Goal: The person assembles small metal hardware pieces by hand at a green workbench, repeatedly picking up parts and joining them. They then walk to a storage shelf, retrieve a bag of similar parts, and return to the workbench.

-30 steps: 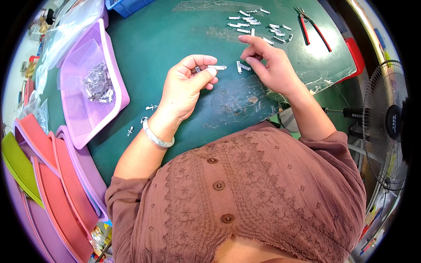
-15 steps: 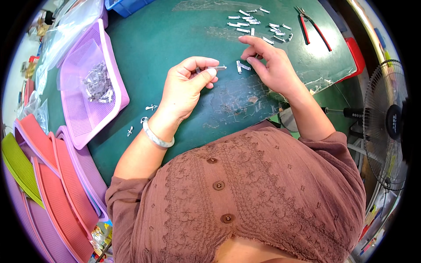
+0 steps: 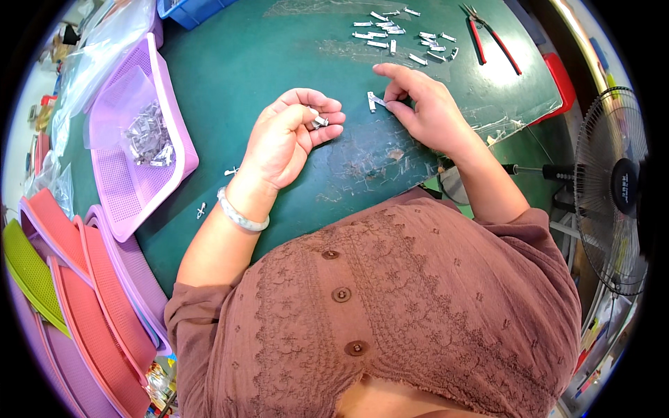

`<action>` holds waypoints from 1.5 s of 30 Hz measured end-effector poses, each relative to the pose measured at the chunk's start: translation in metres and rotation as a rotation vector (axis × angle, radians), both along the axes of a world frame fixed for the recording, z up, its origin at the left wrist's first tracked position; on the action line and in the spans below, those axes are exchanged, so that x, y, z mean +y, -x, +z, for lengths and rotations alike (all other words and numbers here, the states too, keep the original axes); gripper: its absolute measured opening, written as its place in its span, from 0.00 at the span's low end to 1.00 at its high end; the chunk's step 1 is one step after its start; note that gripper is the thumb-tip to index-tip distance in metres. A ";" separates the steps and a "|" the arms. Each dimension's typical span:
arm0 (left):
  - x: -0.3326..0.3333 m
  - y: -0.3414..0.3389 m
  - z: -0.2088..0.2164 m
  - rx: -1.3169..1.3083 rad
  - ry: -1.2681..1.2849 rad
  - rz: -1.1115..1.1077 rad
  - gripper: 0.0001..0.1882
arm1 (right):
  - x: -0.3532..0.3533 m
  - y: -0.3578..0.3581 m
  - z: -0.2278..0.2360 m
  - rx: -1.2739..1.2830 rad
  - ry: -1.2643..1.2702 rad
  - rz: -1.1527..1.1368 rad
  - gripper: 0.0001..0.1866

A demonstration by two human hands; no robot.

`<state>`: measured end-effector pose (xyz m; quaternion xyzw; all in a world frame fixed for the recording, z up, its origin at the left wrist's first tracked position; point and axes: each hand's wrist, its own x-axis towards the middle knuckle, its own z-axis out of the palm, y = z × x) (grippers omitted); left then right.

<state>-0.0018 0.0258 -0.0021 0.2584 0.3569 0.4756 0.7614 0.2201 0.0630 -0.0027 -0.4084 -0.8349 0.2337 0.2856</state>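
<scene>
Left hand loosely curled round small metal pieces, right hand thumb-tip at paired metal clips on green table, pinch or touch unclear; slack left fingers could drop a piece.

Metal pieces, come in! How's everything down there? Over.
Left hand: holding small metal pieces. Right hand: at two loose pieces, grip unclear. Red-handled pliers: apart from both hands, not in the way.

At right stands a black fan — at left, stacked plastic baskets and, farther off, a blue crate.
</scene>
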 end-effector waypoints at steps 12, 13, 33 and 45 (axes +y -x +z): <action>-0.007 -0.007 0.002 0.266 -0.078 -0.095 0.08 | -0.001 0.022 0.021 0.496 0.587 0.226 0.24; -0.007 -0.006 0.001 0.263 -0.081 -0.092 0.08 | -0.001 0.024 0.021 0.502 0.593 0.231 0.24; -0.007 -0.009 0.003 0.249 -0.090 0.053 0.05 | -0.003 0.026 0.021 0.594 0.801 0.125 0.23; -0.010 -0.010 0.005 0.339 -0.180 0.079 0.06 | -0.004 0.027 0.018 0.677 0.880 0.096 0.24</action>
